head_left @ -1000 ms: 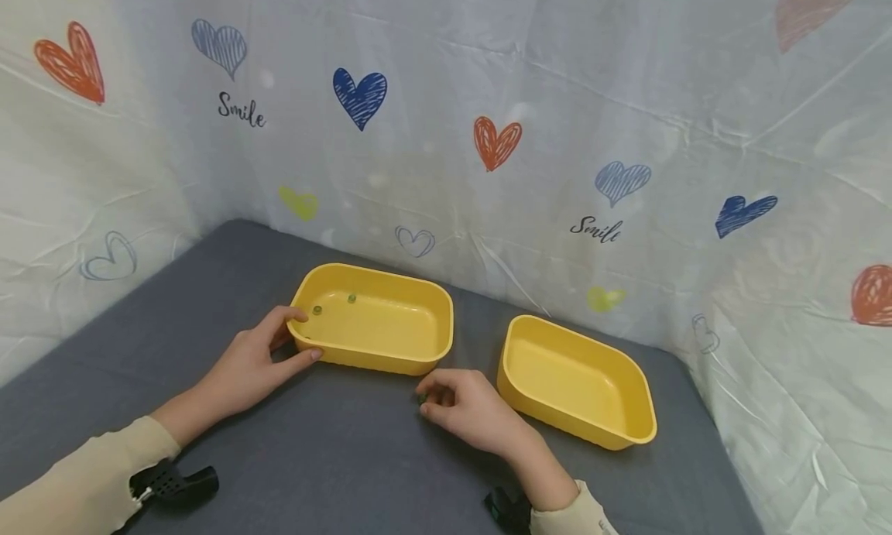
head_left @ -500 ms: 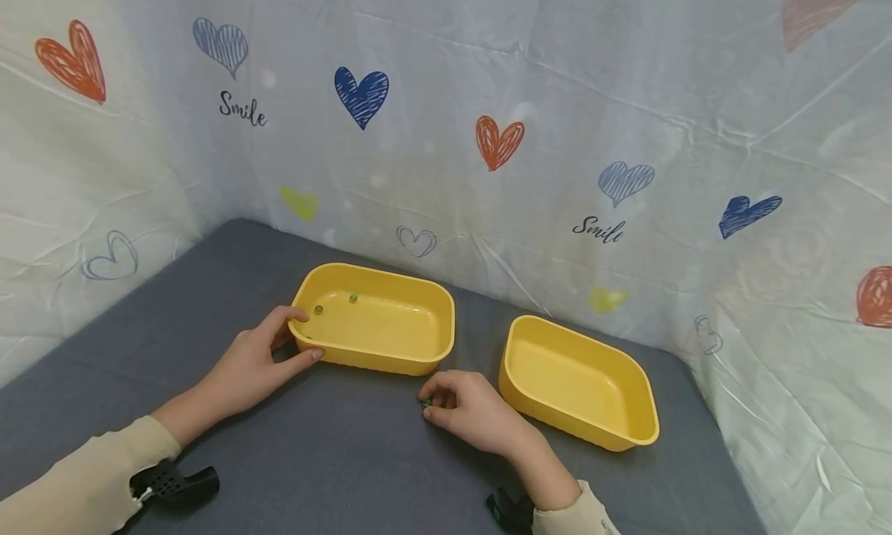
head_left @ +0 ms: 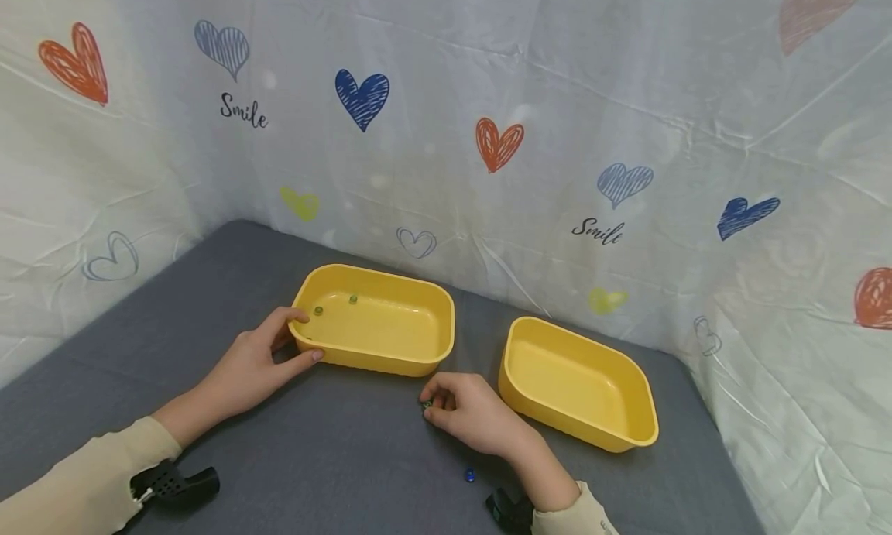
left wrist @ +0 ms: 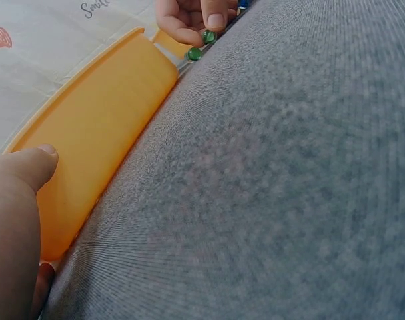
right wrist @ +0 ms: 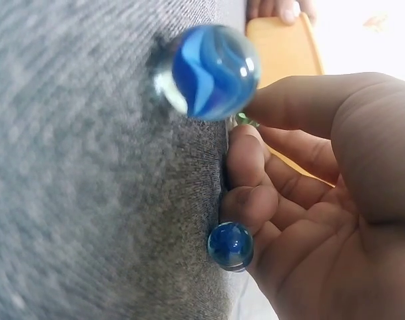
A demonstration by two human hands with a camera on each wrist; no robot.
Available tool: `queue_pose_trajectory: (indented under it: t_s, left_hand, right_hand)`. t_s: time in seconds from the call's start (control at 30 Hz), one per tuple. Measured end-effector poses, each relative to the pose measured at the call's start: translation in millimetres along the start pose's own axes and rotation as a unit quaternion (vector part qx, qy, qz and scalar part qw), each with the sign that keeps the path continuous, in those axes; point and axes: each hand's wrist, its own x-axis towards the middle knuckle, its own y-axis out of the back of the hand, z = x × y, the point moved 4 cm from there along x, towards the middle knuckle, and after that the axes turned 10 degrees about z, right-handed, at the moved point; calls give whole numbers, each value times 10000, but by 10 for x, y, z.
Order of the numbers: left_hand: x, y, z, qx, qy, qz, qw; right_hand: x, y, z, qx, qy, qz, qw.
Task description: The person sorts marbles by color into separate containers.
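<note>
My left hand (head_left: 258, 361) grips the left end of a yellow plastic bin (head_left: 390, 361), its thumb against the front wall and a finger over the rim. Green marbles (head_left: 318, 310) lie inside near that end. My right hand (head_left: 474, 413) is low over the cloth between two bins, fingers curled, with a green marble (left wrist: 209, 37) at its thumb and fingertips. A second green marble (left wrist: 193, 53) sits just beside these fingers. Toward the wrist, a blue swirled marble (right wrist: 216, 72) lies on the cloth; another blue marble (right wrist: 230, 247) is by the outer fingers.
A second yellow bin (head_left: 578, 419) stands right of my right hand, with no marbles visible in it. Dark grey cloth (head_left: 334, 457) covers the table. Behind rises a white curtain (head_left: 432, 78) printed with hearts. Black straps with cameras (head_left: 174, 485) sit at both wrists.
A blue marble has appeared on the cloth in front of my right hand. Both hands and both bins stay nearly where they were.
</note>
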Motion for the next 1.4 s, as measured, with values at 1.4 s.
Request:
queue_pose_trajectory:
  t_s: [1.4]
  left_hand:
    - [7, 8, -5, -14, 175, -108, 9998]
  right_hand:
    - [100, 312, -264, 526, 312, 810, 9948]
